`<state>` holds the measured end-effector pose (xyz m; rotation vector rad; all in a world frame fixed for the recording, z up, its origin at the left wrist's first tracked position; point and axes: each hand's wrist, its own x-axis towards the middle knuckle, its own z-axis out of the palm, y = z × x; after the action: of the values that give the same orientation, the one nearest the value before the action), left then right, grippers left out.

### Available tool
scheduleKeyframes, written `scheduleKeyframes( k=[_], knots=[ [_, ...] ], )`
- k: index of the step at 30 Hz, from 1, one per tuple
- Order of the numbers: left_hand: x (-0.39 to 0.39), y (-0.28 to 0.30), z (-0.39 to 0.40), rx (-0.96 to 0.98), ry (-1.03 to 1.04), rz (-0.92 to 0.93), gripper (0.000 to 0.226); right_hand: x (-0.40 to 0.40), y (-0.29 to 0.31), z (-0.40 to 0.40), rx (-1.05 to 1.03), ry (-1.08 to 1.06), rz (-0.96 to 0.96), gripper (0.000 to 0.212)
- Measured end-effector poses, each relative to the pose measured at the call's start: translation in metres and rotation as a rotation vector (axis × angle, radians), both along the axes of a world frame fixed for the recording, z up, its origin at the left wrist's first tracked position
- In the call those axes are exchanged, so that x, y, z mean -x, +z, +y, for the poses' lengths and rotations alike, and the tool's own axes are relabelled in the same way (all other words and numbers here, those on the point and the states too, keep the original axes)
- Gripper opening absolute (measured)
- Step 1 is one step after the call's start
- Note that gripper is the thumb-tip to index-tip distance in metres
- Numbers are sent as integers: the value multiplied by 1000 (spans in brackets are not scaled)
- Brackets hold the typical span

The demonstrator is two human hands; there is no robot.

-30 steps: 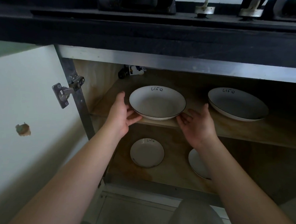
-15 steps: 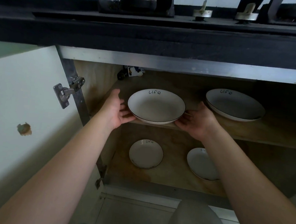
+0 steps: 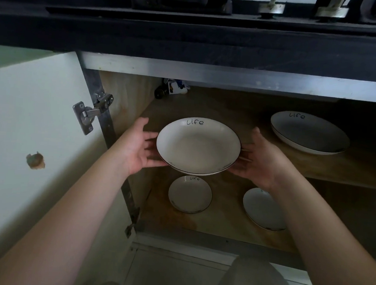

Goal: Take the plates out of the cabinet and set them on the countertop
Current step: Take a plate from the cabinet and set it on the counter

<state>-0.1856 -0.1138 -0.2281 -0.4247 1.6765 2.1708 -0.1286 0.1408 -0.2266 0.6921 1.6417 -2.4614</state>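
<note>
— left hand (image 3: 137, 146) and right hand (image 3: 260, 159) cradle the deep plate (image 3: 198, 146) from both sides, fingers spread under its rim; it sits at the cabinet's open front, over the shelf edge
— below, two small plates (image 3: 190, 194) (image 3: 261, 208); farther back on the shelf (image 3: 358, 170), a large plate (image 3: 309, 133); countertop (image 3: 190, 38) overhead

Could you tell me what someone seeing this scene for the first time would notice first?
The eye goes to the white deep plate marked "Life", held from both sides by the left hand and right hand at the front of the open cabinet. Another large plate lies on the upper shelf to the right, and two small plates sit on the cabinet floor below.
</note>
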Motion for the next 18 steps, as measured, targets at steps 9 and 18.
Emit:
scheduleKeyframes(
  k=[9,18],
  knots=[
    [-25,9,-9,51,100,27,58,-3,8,-5,-139,99,-55,28],
    [-89,51,-20,79,158,-187,31,-64,62,-30,-114,63,-279,37]
  ],
)
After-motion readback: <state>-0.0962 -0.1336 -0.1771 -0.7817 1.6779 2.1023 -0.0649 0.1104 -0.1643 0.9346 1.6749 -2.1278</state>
